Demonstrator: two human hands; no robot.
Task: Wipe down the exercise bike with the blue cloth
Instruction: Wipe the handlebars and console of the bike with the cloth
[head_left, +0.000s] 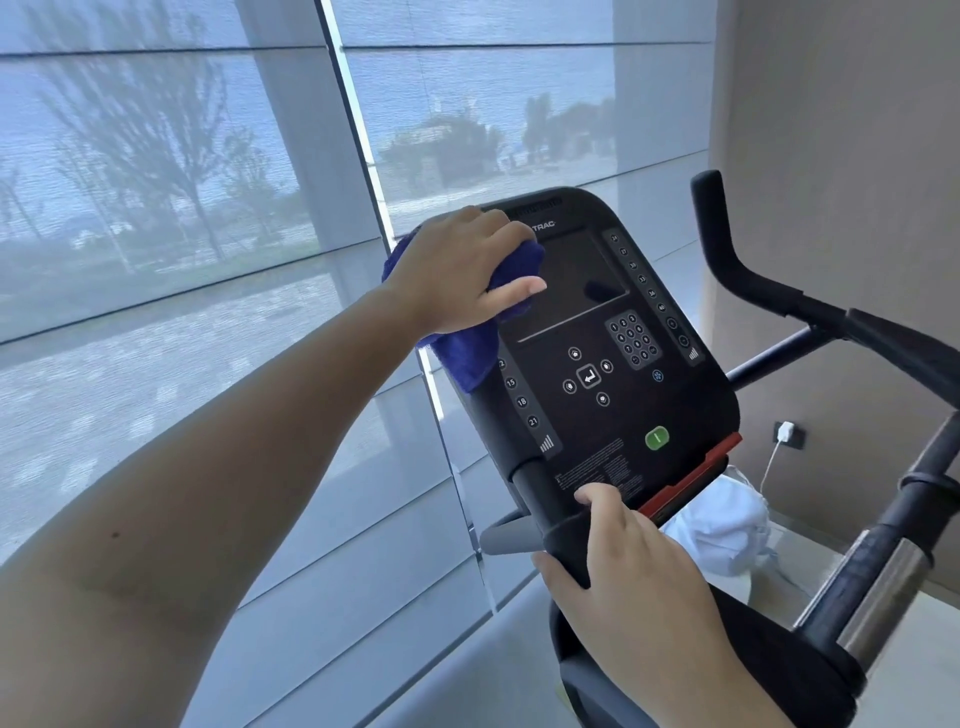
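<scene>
Wiping is in hand at the upper left corner of the console, judging from the contact observed.

- **Far left:** a shaded window, no part of the task.
- **Left grip:** the fingers curl over the console's top edge and the thumb lies out toward the screen. The blue cloth is bunched under the palm, and one end hangs down along the console's left edge. The cloth touches that corner and the screen's left margin.
- **Centre:** the keypad, arrow keys and green button have no cloth on them.
- **Lower edge:** the right grip is closed round the mount beneath the console, thumb on the printed label, apparently steadying the unit.
- **Right of that:** a white bundle sits below the console. What it rests on cannot be told.
- **Far right:** neither grip touches the handlebars of the exercise bike. A charger is plugged in at the wall.

Assessment: the task looks to be at an early stage, with only the console being addressed. The next move calls for drawing the cloth rightward and down across the screen and keys with light, even pressure. It should avoid a firm press on the green button, while the right grip braces against the push. Handlebars and frame would follow.
</scene>
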